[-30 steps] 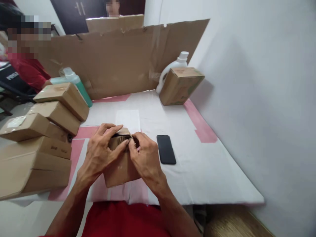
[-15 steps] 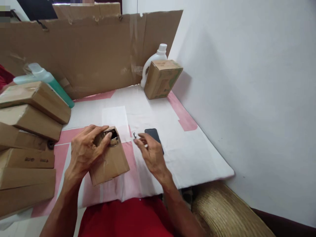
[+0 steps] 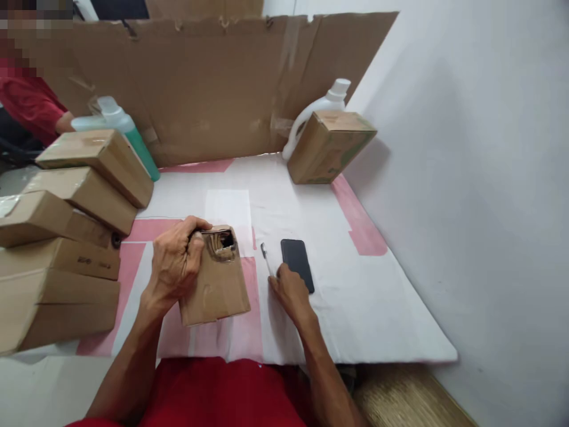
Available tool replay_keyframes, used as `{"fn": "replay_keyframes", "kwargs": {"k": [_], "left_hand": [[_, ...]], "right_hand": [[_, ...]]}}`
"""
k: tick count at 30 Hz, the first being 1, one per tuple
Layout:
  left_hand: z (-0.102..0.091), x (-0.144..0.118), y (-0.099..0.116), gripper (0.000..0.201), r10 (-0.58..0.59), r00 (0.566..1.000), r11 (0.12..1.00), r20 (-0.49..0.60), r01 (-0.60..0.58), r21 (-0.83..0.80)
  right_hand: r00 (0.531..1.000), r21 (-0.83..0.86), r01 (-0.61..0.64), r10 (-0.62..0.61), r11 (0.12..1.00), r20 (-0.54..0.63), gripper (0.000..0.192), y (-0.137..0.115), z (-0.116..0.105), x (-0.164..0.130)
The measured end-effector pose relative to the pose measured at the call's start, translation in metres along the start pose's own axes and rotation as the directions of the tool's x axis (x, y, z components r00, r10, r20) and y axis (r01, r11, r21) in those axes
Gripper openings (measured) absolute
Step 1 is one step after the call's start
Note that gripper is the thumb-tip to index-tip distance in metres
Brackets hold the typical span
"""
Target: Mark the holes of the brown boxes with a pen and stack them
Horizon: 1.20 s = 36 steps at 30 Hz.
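The left grip (image 3: 175,261) is closed on the far end of a small box (image 3: 217,279), thumb and fingers wrapped round its torn top, where a dark opening shows. The box stands tilted on the counter (image 3: 400,308), just in front of the person. Left of it a stack of boxes (image 3: 62,237) sits at the counter's edge, with a green bottle (image 3: 128,139) behind. A one-handed hold near the torn flap looks weak: the cardboard could rip further, or the box could twist and spill whatever is inside. An elbow swung left could knock the stack. To the right, the right grip (image 3: 287,290) is down on the counter, fingers pinched on a thin pen-like tool (image 3: 267,258); what kind of tool cannot be told. It lies just beside a phone (image 3: 297,264), so a slip of the tip might scratch the screen or push the phone away. Farther right a carton (image 3: 329,148) leans against a white jug (image 3: 320,110), well apart.
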<state>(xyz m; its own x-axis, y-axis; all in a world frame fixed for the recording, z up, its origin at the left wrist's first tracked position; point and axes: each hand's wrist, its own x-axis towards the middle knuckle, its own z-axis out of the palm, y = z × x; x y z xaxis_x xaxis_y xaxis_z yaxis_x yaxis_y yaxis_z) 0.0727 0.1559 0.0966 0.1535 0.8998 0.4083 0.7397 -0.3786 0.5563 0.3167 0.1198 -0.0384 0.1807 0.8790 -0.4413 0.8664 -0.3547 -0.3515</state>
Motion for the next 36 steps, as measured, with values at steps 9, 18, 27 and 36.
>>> {"fn": "replay_keyframes", "kwargs": {"k": [9,18,27,36], "left_hand": [[0.004,0.001,0.001,0.029,-0.039,0.997,0.985,-0.067,0.027,-0.173],[0.008,0.002,0.009,0.029,-0.013,0.999,0.982,-0.037,0.006,-0.190],[0.009,-0.002,0.012,0.030,0.044,0.998,0.977,-0.048,-0.053,-0.208],[0.009,-0.003,0.016,0.032,0.034,0.998,0.976,-0.047,-0.043,-0.214]], "right_hand": [[0.984,0.460,0.178,-0.160,0.870,-0.079,0.012,0.010,-0.015,0.002],[0.834,0.883,0.449,-0.291,-0.135,-0.468,0.013,-0.066,-0.077,-0.045],[0.747,0.804,0.594,-0.360,-0.017,-0.559,0.008,-0.082,-0.063,-0.044],[0.684,0.732,0.666,-0.508,0.144,-0.523,0.008,-0.073,-0.074,-0.057]]}}
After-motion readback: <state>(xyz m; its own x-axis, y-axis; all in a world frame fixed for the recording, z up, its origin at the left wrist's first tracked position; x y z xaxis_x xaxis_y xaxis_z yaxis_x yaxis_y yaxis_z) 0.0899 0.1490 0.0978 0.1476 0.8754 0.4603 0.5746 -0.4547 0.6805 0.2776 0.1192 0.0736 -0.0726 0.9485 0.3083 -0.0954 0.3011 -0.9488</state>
